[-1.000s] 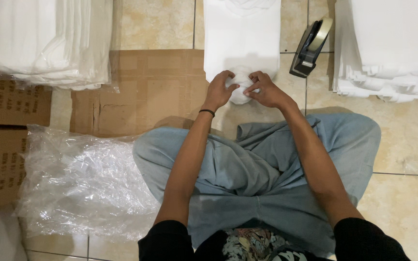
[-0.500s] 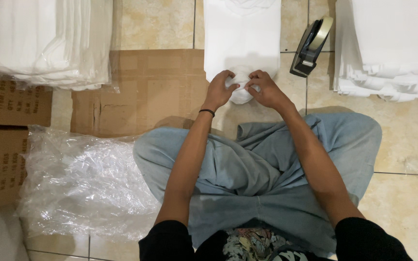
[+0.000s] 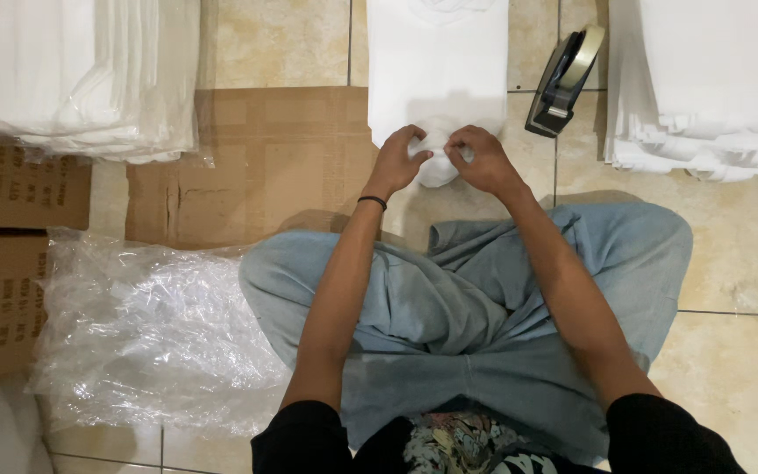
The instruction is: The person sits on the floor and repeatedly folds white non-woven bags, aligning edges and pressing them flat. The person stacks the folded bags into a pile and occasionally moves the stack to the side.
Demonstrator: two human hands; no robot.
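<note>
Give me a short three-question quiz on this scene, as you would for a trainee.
1. True or false: both hands grip the near end of the white cloth.
2. What stands right of the cloth: A) tape dispenser B) scissors C) bottle?
3. What lies on the floor by the person's left knee?

Key: 1 true. 2 A. 3 clear plastic bags.
</note>
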